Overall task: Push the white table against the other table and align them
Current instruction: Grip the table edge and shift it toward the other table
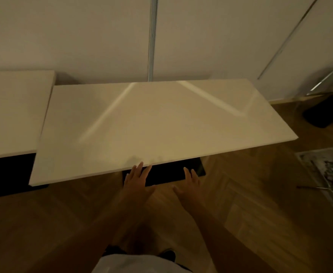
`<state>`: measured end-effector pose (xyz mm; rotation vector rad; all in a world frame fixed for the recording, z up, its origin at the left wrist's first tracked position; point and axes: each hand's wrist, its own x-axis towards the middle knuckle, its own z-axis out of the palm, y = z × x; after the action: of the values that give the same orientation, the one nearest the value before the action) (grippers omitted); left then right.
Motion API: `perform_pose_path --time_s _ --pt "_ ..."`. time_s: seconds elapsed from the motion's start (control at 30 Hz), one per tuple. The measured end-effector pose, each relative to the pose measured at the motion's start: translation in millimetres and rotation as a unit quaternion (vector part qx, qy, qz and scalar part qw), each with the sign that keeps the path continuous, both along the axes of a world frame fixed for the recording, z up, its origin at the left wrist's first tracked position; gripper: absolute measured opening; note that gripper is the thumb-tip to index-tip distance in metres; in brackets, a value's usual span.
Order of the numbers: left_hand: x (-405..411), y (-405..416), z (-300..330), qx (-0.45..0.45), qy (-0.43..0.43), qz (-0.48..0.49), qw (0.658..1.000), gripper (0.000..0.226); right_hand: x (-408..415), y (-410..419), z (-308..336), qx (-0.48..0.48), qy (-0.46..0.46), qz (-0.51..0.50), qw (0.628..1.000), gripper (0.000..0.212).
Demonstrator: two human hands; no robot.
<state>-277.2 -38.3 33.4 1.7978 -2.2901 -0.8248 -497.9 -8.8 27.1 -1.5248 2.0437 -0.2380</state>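
The white table (151, 123) fills the middle of the head view, its glossy top bare. Its left end lies along the right side of the other white table (11, 113), and its near edge sits closer to me than that table's near edge, so the two fronts are offset. My left hand (137, 179) is flat with fingers apart, fingertips at the near edge of the white table. My right hand (189, 184) hovers open just short of that edge, over the dark base below the top. Neither hand holds anything.
White wall panels (102, 36) with a metal strip stand right behind both tables. A dark rounded object (323, 113) sits on the wooden floor at the right. A patterned rug (327, 170) lies at the right edge.
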Motion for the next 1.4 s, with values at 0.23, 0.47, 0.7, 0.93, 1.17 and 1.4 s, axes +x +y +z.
perform_pose_path --time_s 0.23,0.47,0.7,0.93,1.17,1.4 --pt "-49.6 -19.1 5.7 0.016 -0.03 -0.006 0.999 0.082 -33.7 -22.1 -5.4 -0.015 -0.021 0.003 1.0 0.093" --pt "-70.8 -66.3 -6.6 -0.01 -0.06 -0.022 0.998 0.077 -51.6 -66.6 -8.8 -0.038 -0.013 0.05 0.998 0.087" --pt "-99.9 -107.9 -24.5 0.024 -0.1 -0.02 0.994 0.081 -78.3 -120.0 -16.0 -0.01 0.039 0.098 0.994 0.082" --pt "-119.6 -119.1 -44.9 0.089 -0.114 0.009 0.99 0.092 -91.2 -143.8 -35.5 0.031 0.102 0.159 0.981 0.089" --pt "-142.3 -129.8 -59.7 0.06 -0.139 0.014 0.988 0.088 -113.7 -178.5 -38.4 0.028 0.154 0.224 0.962 0.099" --pt "-171.7 -146.7 -61.3 0.127 -0.118 0.058 0.983 0.083 -130.9 -215.8 -42.8 0.128 0.108 0.24 0.956 0.099"
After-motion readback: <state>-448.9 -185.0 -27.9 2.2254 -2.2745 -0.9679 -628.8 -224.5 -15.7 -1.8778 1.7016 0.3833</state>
